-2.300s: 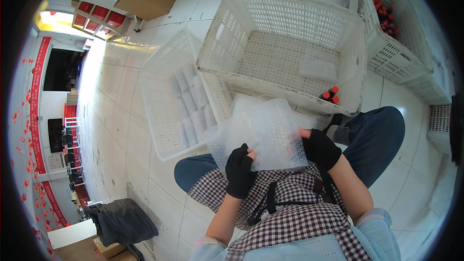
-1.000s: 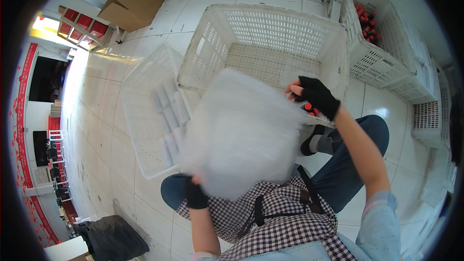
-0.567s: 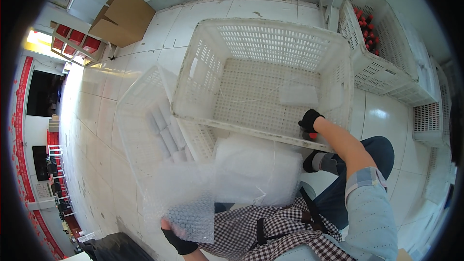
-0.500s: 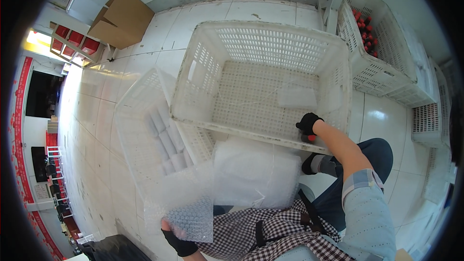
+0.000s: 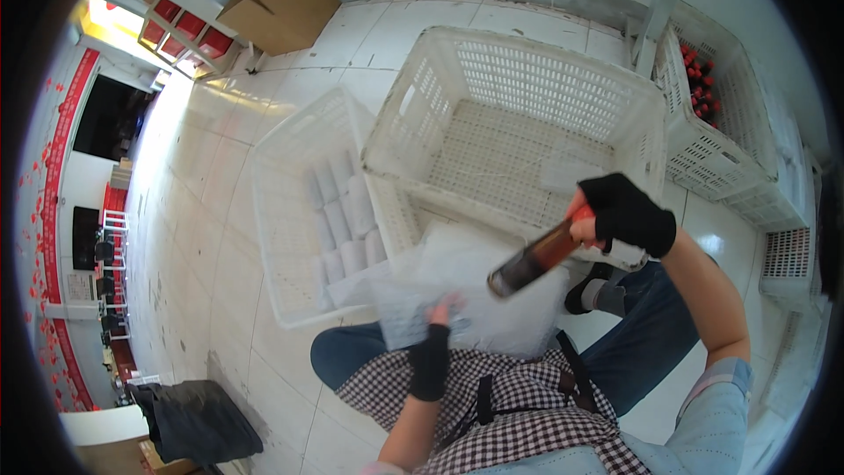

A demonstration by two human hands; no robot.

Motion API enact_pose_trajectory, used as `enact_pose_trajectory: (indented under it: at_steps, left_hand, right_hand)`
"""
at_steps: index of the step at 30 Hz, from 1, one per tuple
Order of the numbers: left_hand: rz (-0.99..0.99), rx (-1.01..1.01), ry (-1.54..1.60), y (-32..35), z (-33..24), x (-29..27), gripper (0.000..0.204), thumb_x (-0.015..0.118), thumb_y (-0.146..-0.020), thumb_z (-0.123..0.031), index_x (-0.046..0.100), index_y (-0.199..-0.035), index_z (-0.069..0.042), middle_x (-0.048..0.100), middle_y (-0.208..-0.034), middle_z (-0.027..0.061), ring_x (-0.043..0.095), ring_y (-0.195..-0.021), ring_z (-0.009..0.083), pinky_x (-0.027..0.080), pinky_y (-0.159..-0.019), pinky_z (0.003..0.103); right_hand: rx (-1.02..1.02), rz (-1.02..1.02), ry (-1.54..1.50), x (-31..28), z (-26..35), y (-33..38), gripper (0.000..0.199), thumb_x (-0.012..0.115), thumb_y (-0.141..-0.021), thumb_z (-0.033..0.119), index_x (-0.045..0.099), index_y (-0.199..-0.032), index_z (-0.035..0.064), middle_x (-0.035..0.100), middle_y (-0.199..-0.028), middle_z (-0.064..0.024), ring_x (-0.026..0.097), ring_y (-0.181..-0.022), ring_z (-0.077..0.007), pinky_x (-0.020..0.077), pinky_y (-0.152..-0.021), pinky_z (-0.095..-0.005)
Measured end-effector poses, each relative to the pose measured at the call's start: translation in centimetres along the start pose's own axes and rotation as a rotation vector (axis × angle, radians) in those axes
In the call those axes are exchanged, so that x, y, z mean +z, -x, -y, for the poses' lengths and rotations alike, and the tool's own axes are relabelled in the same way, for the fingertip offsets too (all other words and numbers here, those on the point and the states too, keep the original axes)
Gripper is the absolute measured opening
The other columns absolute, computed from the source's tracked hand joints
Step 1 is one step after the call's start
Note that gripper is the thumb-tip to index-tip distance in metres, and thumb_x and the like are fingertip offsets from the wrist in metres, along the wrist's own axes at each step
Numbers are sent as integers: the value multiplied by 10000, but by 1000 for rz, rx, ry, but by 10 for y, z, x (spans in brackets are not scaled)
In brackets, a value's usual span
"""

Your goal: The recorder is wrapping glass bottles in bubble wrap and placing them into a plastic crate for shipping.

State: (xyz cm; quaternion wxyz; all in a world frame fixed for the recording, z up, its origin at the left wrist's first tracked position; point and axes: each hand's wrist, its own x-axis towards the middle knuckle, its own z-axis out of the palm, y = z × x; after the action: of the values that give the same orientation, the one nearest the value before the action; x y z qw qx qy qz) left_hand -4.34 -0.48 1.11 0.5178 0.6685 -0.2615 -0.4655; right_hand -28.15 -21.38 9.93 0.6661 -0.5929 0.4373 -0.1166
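My right hand [image 5: 626, 215], in a black fingerless glove, grips a bottle [image 5: 538, 260] by its red-capped neck. The bottle holds dark brown contents and tilts with its base down to the left. It is in front of the near edge of a large white plastic crate [image 5: 527, 46]. My left hand [image 5: 431, 352], gloved alike, holds a sheet of bubble wrap [image 5: 400, 315] over my lap; the sheet partly veils its fingers. Just beyond lies a pile of translucent wrap sheets [image 5: 519, 312]. The bottle's base hangs above that pile.
Left of the large crate, a lower white crate [image 5: 274, 255] holds several wrapped rolls [image 5: 356, 207]. At the right, another crate [image 5: 716, 154] contains red-capped bottles [image 5: 699, 84]. A cardboard box [image 5: 286, 9] stands at the far left, and dark cloth [image 5: 198, 422] hangs at the near left.
My right hand has lifted the red-capped bottle out from beside the large crate's near edge. My left hand has brought the bubble wrap rightward and farther out, toward the pile. The view has shifted.
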Motion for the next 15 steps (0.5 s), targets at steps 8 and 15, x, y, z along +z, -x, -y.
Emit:
enact_pose_trajectory:
  at_steps: [8, 15]
  left_hand:
    - [122, -53, 88, 64, 11, 34, 325, 483, -858, -122, 424, -1145, 18, 555, -990, 105, 555, -888, 166, 452, -750, 275]
    - [-8, -384, 518, 68, -1, 31, 289, 411, -914, -269, 537, -1006, -27, 536, -960, 32, 511, -856, 115, 419, -767, 256]
  right_hand:
    - [27, 82, -355, 102, -52, 17, 326, 701, -675, 232, 606, -916, 33, 615, -776, -71, 579, -671, -110, 460, -543, -236]
    - [22, 204, -585, 159, -85, 38, 462, 699, -684, 222, 516, -1056, 17, 584, -962, -75, 549, -881, -156, 434, -785, -290]
